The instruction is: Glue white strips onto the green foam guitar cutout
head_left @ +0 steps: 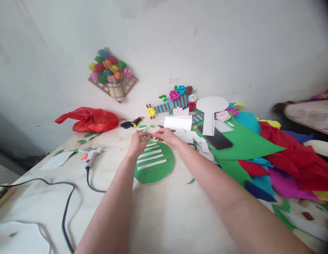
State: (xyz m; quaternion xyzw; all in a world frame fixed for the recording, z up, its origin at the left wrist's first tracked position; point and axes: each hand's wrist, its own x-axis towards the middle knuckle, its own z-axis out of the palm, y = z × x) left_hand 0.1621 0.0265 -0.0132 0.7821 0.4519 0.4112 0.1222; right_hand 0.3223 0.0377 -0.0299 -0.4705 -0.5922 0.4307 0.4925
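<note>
A round green paper-covered piece (167, 160) lies on the table before me, with several white strips (151, 164) across it and a row of small dark dots near its lower edge. Its narrow green neck, also striped white, shows beyond my hands. My left hand (138, 143) is over the upper left of the round part, fingers pinched together. From the right, my right hand (165, 136) reaches in with its fingertips pinched, almost meeting the left ones. Whatever lies between the fingertips is too small to make out.
A glue gun (93, 154) with a dark cord lies left, below a red plastic bag (96, 120) and pliers (131, 122). Right are a white paddle-shaped cutout (213, 106), a phone (219, 138), green sheets (248, 143) and crumpled coloured paper (288, 151). Paper-flower decorations (111, 68) hang on the wall.
</note>
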